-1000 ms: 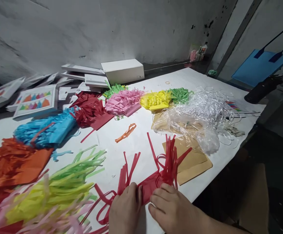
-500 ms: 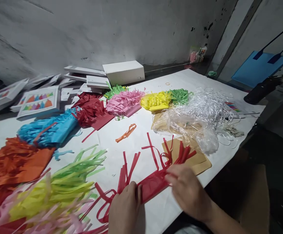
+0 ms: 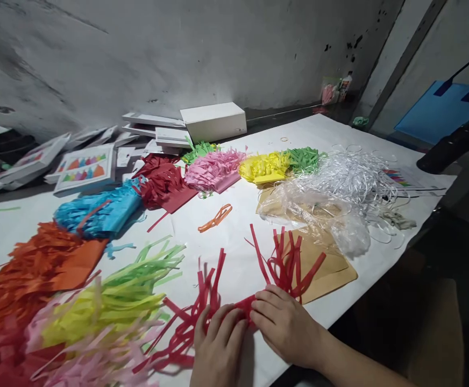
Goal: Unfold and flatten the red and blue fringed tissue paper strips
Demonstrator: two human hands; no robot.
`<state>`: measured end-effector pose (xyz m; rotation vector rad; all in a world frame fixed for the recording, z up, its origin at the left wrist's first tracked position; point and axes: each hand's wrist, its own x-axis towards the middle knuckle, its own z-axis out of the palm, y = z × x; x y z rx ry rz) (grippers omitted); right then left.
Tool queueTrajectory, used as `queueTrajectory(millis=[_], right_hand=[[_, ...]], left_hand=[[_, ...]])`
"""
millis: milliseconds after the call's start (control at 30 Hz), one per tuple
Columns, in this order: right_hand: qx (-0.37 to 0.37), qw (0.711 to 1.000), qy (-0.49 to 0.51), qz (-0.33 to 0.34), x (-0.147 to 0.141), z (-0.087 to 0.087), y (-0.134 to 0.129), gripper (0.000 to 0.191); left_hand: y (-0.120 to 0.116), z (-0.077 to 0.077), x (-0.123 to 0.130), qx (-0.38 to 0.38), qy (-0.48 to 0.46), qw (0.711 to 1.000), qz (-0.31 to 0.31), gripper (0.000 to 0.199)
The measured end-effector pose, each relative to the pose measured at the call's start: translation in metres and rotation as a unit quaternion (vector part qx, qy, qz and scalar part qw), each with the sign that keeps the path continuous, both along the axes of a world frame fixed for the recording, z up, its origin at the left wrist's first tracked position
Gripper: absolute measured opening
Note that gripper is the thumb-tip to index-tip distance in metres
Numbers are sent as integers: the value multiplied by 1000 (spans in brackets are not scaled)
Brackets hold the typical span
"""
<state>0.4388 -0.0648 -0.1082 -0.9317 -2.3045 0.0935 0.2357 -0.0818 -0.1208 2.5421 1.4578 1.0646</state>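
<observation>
A red tissue paper tassel (image 3: 244,307) lies across the near part of the white-covered table, its cut strips fanning out at both ends. My left hand (image 3: 219,341) is closed over its left part, fingers curled on the paper's middle band. Close beside it, my right hand (image 3: 281,325) grips the right part of the same band. Little of the band shows between the hands. Behind my right hand, red strips overlap a brown paper envelope (image 3: 327,269). To the left lies a pile of green, yellow and pink fringed paper (image 3: 113,312).
Fringed paper bundles in orange (image 3: 41,269), blue (image 3: 101,209), dark red (image 3: 164,185), pink (image 3: 214,169) and yellow (image 3: 264,166) line the table. White string (image 3: 351,177) and clear plastic (image 3: 315,209) lie right. An orange loop (image 3: 215,218) sits mid-table; white boxes (image 3: 214,121) stand behind.
My right hand has moved left and down onto the red paper, nearer my left hand. The flat red band is now gathered narrower under my fingers. The view has shifted slightly.
</observation>
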Motion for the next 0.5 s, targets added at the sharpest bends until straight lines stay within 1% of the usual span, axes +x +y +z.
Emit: queueTrajectory(millis=[67,100,200,267,333,433,500], right_hand=[[5,1000,-23,-3,2,-3,-2,22],[0,1000,-29,-6,4,-4,-3,23],[-29,998,-41,-23,12,-4,-6,16],[-44,997,-56,-37,14,-2,-7,11],[-50,995,-76,-51,13,0,-4,6],[-78,990,-88,-80,7,3,5,12],[-100,985,-88,-109,3,5,11,13]], left_hand=[[0,-3,-3,2,-21,1000,4,36],[1,-3,-7,-4,-5,1000,-3,34],[3,1,-24,-29,105,992,-66,18],[4,3,-30,-39,150,984,-90,15],[4,4,-30,-37,146,987,-56,11],[5,5,-22,-32,147,989,12,10],[7,9,-16,-32,163,985,43,13]])
